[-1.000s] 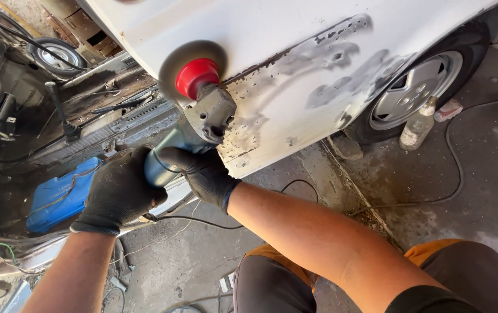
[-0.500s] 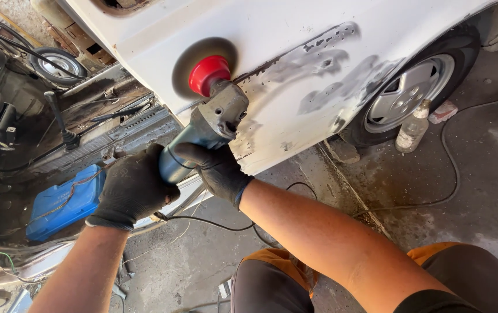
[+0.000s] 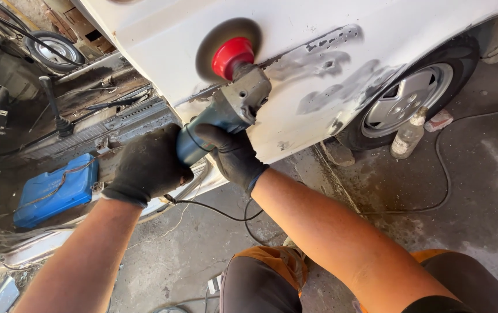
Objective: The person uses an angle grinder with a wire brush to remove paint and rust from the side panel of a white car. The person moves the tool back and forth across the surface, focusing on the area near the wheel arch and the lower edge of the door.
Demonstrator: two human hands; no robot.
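Grinder [image 3: 226, 113] held tight by both gloved hands, left hand [image 3: 144, 168], right hand [image 3: 234, 156] | spinning disc [image 3: 228, 49] on white car panel [image 3: 318, 35] | risk: cord [image 3: 214, 208] hangs near, could snag; disc could jump and slip.

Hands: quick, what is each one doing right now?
Left hand: closed around the rear of the grinder.
Right hand: closed around the grinder's body.

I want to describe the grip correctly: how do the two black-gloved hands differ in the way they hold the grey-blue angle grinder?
The left hand wraps the rear of the grey-blue angle grinder, by the cable; the right hand grips further forward, under the grey head. The left hand shows its back, the right hand its fingers pointing up. Both wear black gloves.
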